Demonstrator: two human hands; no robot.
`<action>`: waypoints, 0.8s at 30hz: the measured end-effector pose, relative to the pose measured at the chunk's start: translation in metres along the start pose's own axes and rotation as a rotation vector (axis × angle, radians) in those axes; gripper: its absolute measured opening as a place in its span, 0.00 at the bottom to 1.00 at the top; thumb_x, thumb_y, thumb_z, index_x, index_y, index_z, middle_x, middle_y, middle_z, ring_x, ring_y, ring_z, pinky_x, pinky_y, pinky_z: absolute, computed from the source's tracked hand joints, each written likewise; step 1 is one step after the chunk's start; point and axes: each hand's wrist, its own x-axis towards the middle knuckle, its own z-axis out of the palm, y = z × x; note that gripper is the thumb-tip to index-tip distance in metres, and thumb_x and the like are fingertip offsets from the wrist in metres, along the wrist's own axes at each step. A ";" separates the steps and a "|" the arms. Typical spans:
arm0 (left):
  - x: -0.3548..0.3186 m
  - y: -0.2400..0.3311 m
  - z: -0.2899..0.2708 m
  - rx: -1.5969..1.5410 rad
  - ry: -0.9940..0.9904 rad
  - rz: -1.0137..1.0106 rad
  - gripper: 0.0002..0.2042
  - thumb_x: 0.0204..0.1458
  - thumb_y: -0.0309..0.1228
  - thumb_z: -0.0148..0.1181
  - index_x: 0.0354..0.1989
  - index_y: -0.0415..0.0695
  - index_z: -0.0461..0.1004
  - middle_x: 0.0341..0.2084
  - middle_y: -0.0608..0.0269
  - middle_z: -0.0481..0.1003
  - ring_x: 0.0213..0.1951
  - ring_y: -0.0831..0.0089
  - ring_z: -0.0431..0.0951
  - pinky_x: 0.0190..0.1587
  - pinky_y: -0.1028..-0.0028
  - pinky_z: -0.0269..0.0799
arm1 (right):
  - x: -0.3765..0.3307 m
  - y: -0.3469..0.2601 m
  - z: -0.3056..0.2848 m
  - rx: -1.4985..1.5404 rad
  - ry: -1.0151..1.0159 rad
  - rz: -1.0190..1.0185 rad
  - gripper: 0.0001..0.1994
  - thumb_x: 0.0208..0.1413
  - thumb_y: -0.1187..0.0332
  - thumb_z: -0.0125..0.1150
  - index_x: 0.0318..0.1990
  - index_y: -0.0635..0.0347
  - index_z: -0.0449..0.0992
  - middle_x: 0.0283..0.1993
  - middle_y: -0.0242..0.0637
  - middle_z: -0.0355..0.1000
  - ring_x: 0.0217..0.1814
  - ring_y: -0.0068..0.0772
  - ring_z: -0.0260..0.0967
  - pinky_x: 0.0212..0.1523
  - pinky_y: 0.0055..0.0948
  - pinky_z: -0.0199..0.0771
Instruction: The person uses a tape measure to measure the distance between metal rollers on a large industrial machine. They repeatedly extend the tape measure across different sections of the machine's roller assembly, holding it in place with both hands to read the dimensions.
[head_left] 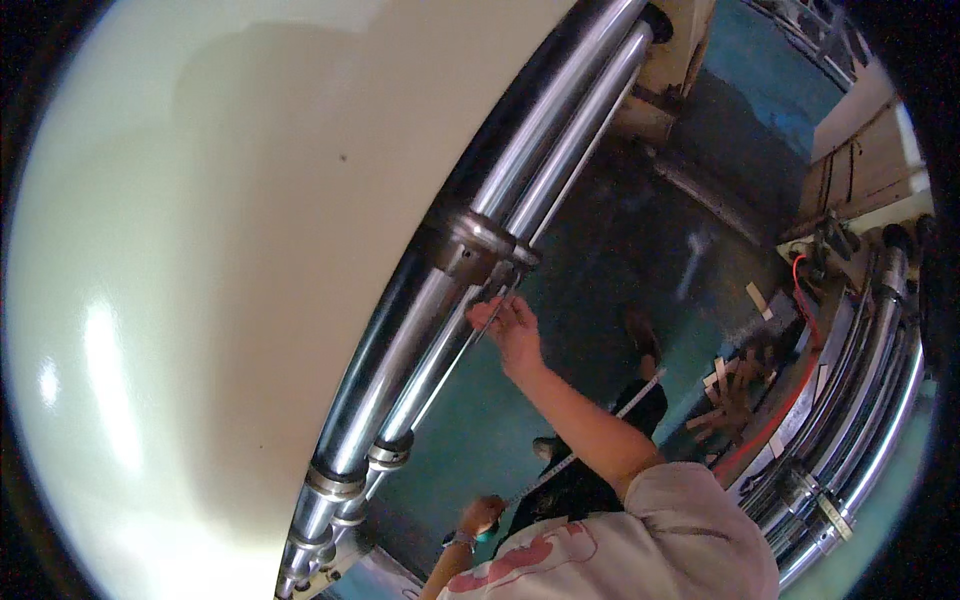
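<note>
Polished steel rods (430, 310) run diagonally along the edge of a large cream-coloured surface (200, 250), with a metal clamp collar (470, 245) around them. Just below this collar is my right hand (512, 330), fingers bent and closed around a thin, dark, rod-like piece I cannot make out. Lower down, my left hand (482, 514) is closed near my body. From it a long pale strip with marks, like a measuring tape (638, 394), runs up to the right, passing behind my right arm. A small teal thing (487, 533) shows under that hand.
More collars (335, 484) sit on the lower rods. To the right stands another machine with curved-looking bars (860, 400) and a red cable (800, 390). Wooden strips (735, 385) lie heaped on the green floor (590, 330). My feet are below me.
</note>
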 end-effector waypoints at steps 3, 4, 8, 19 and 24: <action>0.005 -0.001 0.006 0.538 0.052 0.280 0.11 0.50 0.34 0.45 0.29 0.40 0.72 0.31 0.55 0.71 0.32 0.61 0.71 0.34 0.67 0.66 | -0.008 0.003 0.005 0.136 -0.021 0.023 0.04 0.55 0.73 0.41 0.35 0.63 0.60 0.38 0.48 0.67 0.41 0.43 0.67 0.45 0.39 0.67; 0.008 -0.011 0.004 0.607 0.008 0.290 0.11 0.50 0.32 0.44 0.31 0.40 0.71 0.32 0.55 0.71 0.34 0.61 0.71 0.35 0.67 0.66 | -0.009 0.003 0.019 0.127 0.008 0.027 0.06 0.55 0.69 0.42 0.35 0.62 0.61 0.36 0.47 0.68 0.39 0.43 0.68 0.42 0.39 0.69; 0.016 -0.034 -0.002 0.544 -0.015 0.152 0.11 0.49 0.30 0.42 0.37 0.41 0.70 0.33 0.55 0.70 0.36 0.61 0.70 0.38 0.67 0.66 | -0.009 0.003 0.029 0.029 -0.011 -0.022 0.07 0.55 0.66 0.44 0.33 0.61 0.62 0.36 0.45 0.68 0.38 0.41 0.69 0.41 0.39 0.70; 0.033 -0.010 -0.011 0.464 0.093 0.015 0.13 0.49 0.35 0.43 0.38 0.42 0.70 0.33 0.53 0.70 0.37 0.61 0.70 0.40 0.67 0.66 | -0.010 0.005 0.019 0.233 -0.082 -0.020 0.06 0.56 0.70 0.39 0.34 0.61 0.63 0.35 0.44 0.68 0.40 0.40 0.68 0.43 0.38 0.69; 0.035 -0.037 0.006 0.517 0.095 0.033 0.14 0.49 0.37 0.43 0.38 0.43 0.70 0.33 0.53 0.70 0.38 0.61 0.70 0.40 0.67 0.66 | -0.010 0.009 0.020 0.204 -0.102 -0.059 0.06 0.57 0.70 0.39 0.34 0.60 0.63 0.33 0.40 0.67 0.40 0.35 0.67 0.44 0.35 0.68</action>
